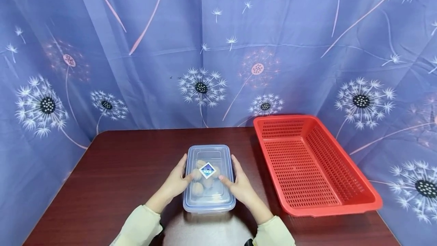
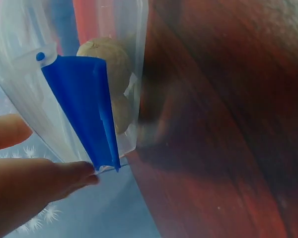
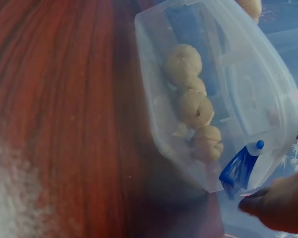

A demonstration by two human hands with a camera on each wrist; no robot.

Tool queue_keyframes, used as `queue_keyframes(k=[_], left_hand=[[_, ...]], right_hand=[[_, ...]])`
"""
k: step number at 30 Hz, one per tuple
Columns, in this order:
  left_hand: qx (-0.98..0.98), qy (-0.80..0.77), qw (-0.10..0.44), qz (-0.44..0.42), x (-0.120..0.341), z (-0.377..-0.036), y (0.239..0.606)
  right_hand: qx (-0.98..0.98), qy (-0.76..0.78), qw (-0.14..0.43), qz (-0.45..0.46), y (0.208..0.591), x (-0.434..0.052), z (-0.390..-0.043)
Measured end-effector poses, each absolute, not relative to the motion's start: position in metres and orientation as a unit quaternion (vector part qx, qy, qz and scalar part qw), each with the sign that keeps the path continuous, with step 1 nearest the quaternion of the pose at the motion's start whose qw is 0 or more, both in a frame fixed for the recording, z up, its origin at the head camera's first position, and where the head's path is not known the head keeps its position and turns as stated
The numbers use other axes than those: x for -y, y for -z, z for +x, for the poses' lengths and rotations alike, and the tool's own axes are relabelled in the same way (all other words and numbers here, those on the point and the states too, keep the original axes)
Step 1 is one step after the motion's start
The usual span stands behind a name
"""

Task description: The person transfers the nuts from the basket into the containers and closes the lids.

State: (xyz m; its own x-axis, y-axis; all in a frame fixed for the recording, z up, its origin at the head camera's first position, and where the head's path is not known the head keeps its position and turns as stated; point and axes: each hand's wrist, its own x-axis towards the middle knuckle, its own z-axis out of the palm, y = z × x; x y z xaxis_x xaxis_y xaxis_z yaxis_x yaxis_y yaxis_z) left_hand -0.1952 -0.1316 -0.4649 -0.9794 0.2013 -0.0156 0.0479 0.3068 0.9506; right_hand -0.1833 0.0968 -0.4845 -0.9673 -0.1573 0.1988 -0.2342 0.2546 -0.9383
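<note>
Between my two hands is a clear lidded food container (image 1: pixel 209 199) with a blue-edged lid and a diamond-shaped label (image 1: pixel 207 170). Several round tan balls (image 3: pixel 183 64), walnut-like in look, lie inside it. My left hand (image 1: pixel 175 181) grips its left side, thumb over the lid and fingers along the wall. On the opposite side my right hand (image 1: pixel 242 186) holds it the same way. A blue side latch (image 2: pixel 84 106) hangs loose in the left wrist view; another blue latch (image 3: pixel 241 168) sticks out by the right fingertips. Whether the base touches the table I cannot tell.
A red slotted plastic basket (image 1: pixel 285 198) stands to the right on the dark red wooden table (image 1: pixel 102 177). Behind the table hangs a blue curtain (image 1: pixel 164 71) with dandelion patterns. Light reflects off the table's front.
</note>
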Motion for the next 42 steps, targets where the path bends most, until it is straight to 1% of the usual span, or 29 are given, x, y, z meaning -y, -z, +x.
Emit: queue_keyframes(k=[2,6,9,10,14,17,22,27,32,36,39,42], left_hand=[[-0.803,-0.588,0.081,0.048,0.133,-0.196,0.465],[-0.789,-0.602,0.121,-0.01,0.136,-0.195,0.467],[-0.777,-0.611,0.146,-0.036,0.138,-0.195,0.47],[-0.775,-0.613,0.151,-0.043,0.138,-0.195,0.471],[-0.779,-0.604,0.159,-0.061,0.137,-0.197,0.47],[-0.804,-0.577,0.133,-0.057,0.137,-0.197,0.467],[-0.824,-0.562,0.072,-0.036,0.136,-0.192,0.464],[-0.833,-0.551,0.042,-0.022,0.135,-0.19,0.463],[-0.874,-0.485,0.001,0.015,0.134,-0.188,0.462],[-0.902,-0.429,-0.033,0.03,0.131,-0.188,0.462],[-0.916,-0.398,-0.041,0.027,0.128,-0.188,0.46],[-0.925,-0.379,-0.037,0.017,0.124,-0.187,0.457]], right_hand=[[0.796,-0.597,0.026,0.1,0.483,-0.098,-0.182],[0.782,-0.622,-0.037,0.022,0.484,-0.1,-0.182],[0.771,-0.634,-0.065,-0.016,0.479,-0.099,-0.18],[0.769,-0.635,-0.068,-0.022,0.473,-0.098,-0.177],[0.762,-0.644,-0.062,-0.033,0.47,-0.097,-0.176],[0.763,-0.643,-0.054,-0.035,0.481,-0.1,-0.18],[0.757,-0.65,-0.043,-0.05,0.482,-0.102,-0.178],[0.733,-0.678,-0.033,-0.054,0.48,-0.103,-0.175],[0.732,-0.679,-0.019,-0.056,0.478,-0.102,-0.173],[0.734,-0.679,0.001,-0.032,0.477,-0.1,-0.174],[0.735,-0.678,0.01,-0.013,0.477,-0.099,-0.174],[0.735,-0.678,0.014,-0.005,0.477,-0.099,-0.174]])
